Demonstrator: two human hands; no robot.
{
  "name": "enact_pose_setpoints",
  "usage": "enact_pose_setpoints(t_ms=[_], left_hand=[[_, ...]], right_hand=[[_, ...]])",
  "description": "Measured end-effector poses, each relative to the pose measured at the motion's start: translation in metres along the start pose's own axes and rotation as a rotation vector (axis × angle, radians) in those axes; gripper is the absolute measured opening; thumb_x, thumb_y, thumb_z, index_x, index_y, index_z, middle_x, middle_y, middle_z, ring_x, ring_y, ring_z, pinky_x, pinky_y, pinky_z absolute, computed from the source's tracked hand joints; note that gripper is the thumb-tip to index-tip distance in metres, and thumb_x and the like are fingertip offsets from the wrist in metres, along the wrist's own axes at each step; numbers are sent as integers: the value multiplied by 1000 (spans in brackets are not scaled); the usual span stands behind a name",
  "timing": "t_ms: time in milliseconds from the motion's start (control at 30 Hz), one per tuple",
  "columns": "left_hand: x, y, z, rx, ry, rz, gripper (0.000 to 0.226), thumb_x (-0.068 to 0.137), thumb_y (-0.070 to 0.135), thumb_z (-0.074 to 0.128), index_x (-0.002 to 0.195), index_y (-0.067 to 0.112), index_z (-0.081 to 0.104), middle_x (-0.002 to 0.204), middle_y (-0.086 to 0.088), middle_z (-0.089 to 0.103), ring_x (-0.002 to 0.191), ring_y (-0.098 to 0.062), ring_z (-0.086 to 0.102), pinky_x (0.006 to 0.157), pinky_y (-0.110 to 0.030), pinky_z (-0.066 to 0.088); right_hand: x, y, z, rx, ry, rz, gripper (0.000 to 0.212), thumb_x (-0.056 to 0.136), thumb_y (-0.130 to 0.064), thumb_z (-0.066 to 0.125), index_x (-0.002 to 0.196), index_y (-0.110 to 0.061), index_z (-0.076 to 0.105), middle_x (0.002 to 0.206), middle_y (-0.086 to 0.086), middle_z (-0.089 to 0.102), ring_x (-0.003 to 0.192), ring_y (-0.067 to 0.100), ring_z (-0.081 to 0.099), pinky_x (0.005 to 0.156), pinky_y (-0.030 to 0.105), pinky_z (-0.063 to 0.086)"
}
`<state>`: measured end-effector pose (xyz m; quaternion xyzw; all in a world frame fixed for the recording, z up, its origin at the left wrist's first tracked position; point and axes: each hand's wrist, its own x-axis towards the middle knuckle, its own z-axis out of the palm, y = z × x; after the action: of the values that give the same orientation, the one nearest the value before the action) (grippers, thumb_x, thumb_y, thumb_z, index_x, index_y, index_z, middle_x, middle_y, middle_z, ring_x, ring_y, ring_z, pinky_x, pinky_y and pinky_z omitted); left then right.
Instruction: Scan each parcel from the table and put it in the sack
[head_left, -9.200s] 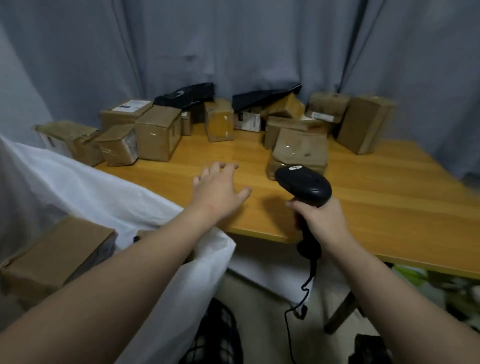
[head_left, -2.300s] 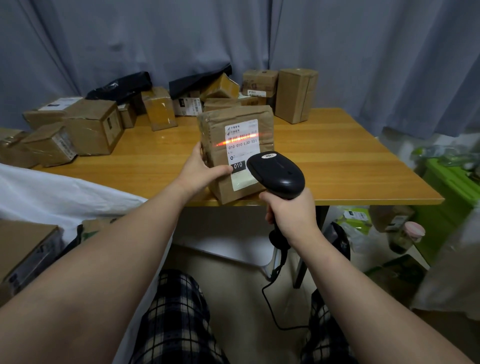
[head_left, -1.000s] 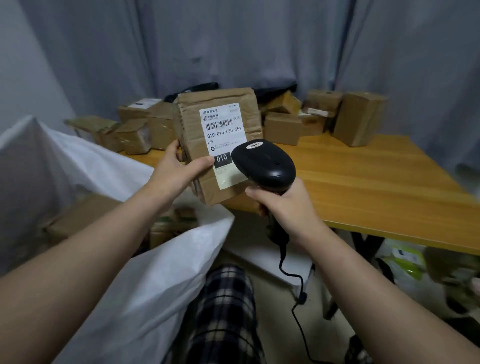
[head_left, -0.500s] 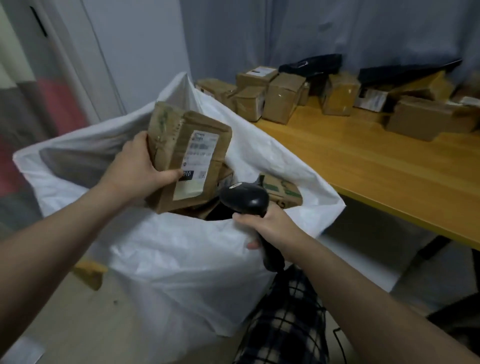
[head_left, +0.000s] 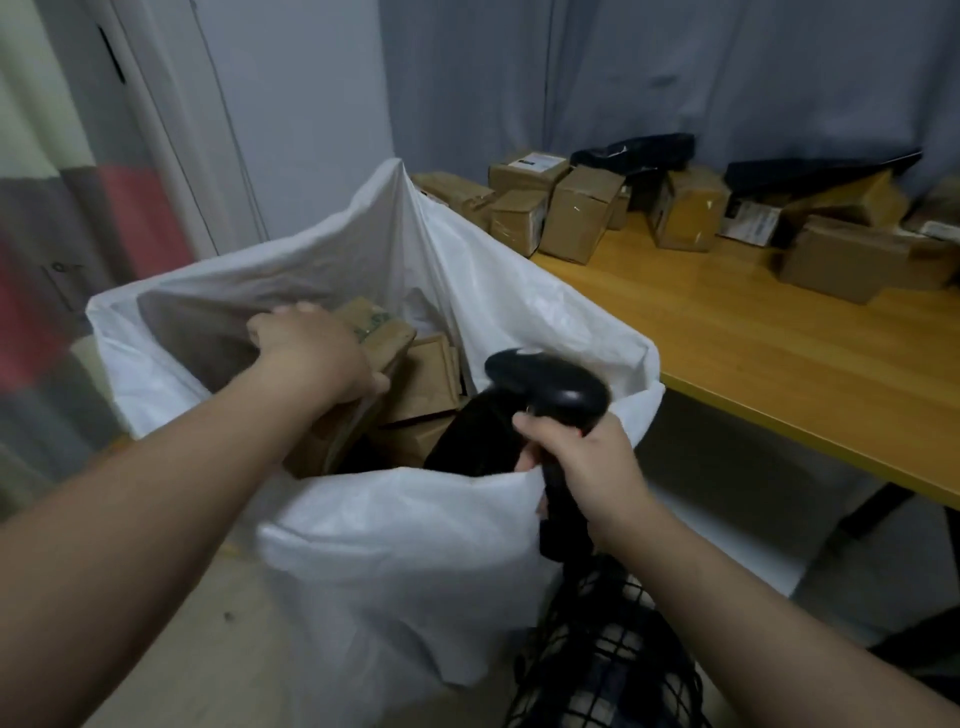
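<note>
A white sack (head_left: 395, 551) stands open in front of me, left of the wooden table (head_left: 769, 364). Inside its mouth my left hand (head_left: 311, 353) grips the brown parcel (head_left: 379, 332) and holds it low among several other brown parcels (head_left: 431, 374). My right hand (head_left: 582, 462) holds the black barcode scanner (head_left: 550, 384) by its handle at the sack's near rim. Several cardboard parcels (head_left: 587, 213) lie along the far side of the table.
Two black plastic mailers (head_left: 639, 150) lie behind the boxes against the grey curtain. A white wall and door frame stand behind the sack at the left. My legs in checked trousers (head_left: 602, 649) are below the right arm.
My left hand has lowered the parcel from above the sack down into its mouth. The view has dropped slightly, and the scanner hand stays at the sack's rim.
</note>
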<state>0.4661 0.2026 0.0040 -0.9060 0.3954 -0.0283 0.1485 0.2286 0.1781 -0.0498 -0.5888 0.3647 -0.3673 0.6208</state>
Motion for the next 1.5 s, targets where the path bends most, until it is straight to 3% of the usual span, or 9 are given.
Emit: enact_pose_setpoints(t_ms=[167, 233, 367, 467, 600, 700, 900, 1233, 1500], left_hand=[[13, 11, 22, -3, -189, 36, 85, 80, 80, 42, 143, 24, 44, 143, -5, 46, 127, -28, 47, 86, -37, 37], [17, 16, 15, -75, -113, 119, 76, 90, 72, 32, 134, 13, 53, 137, -13, 51, 123, -31, 50, 96, -39, 39], [2, 22, -43, -469, 19, 393, 63, 100, 55, 26, 111, 6, 64, 115, -15, 63, 107, -31, 57, 86, -32, 39], [-24, 30, -80, -818, -267, 575, 77, 88, 69, 22, 104, 10, 69, 94, -2, 72, 92, -21, 67, 87, -31, 48], [-41, 59, -86, -629, -372, 774, 72, 87, 70, 21, 109, 19, 67, 94, -1, 73, 87, -14, 69, 88, -30, 53], [-33, 82, -82, -651, -342, 763, 66, 94, 63, 23, 115, 16, 64, 95, -1, 72, 89, -17, 69, 89, -32, 52], [9, 112, -73, -646, -190, 722, 55, 98, 57, 32, 113, 13, 62, 92, 4, 69, 80, -13, 67, 91, -37, 51], [110, 235, -89, -713, 93, 679, 46, 99, 47, 42, 115, 10, 63, 105, -8, 66, 99, -25, 60, 78, -33, 45], [216, 310, -133, -598, 149, 415, 69, 89, 56, 54, 142, 16, 38, 143, -17, 33, 132, -38, 35, 108, -50, 35]], right_hand=[[0, -22, -2, 207, 62, -279, 25, 80, -10, 65, 56, -17, 65, 54, 11, 58, 44, 25, 47, 47, 29, 42], [11, -33, -9, 195, 116, -286, 21, 77, -14, 66, 57, -18, 65, 56, 10, 58, 48, 25, 49, 54, 33, 43], [40, -78, -33, 349, 277, -372, 19, 82, -9, 65, 64, -16, 62, 53, 7, 56, 42, 22, 48, 46, 28, 43], [33, -62, -35, 317, 295, -206, 21, 86, -9, 63, 65, -11, 60, 56, 11, 53, 42, 23, 47, 45, 29, 41], [14, -47, -38, 378, 273, -109, 23, 80, -13, 66, 57, -14, 62, 58, 13, 50, 42, 23, 43, 45, 29, 38], [8, -54, -45, 410, 251, -156, 18, 85, -8, 63, 67, -9, 59, 57, 10, 52, 43, 21, 46, 43, 26, 41], [28, -36, -86, 289, 377, 108, 9, 88, -12, 65, 85, -4, 65, 67, 10, 63, 55, 21, 64, 53, 32, 55], [160, -88, -175, 210, 378, 80, 13, 87, -19, 65, 95, -8, 63, 71, 7, 63, 55, 19, 65, 59, 30, 58], [261, -116, -224, 131, 270, 306, 20, 87, -19, 67, 99, -3, 65, 71, 7, 65, 57, 21, 67, 54, 30, 56]])
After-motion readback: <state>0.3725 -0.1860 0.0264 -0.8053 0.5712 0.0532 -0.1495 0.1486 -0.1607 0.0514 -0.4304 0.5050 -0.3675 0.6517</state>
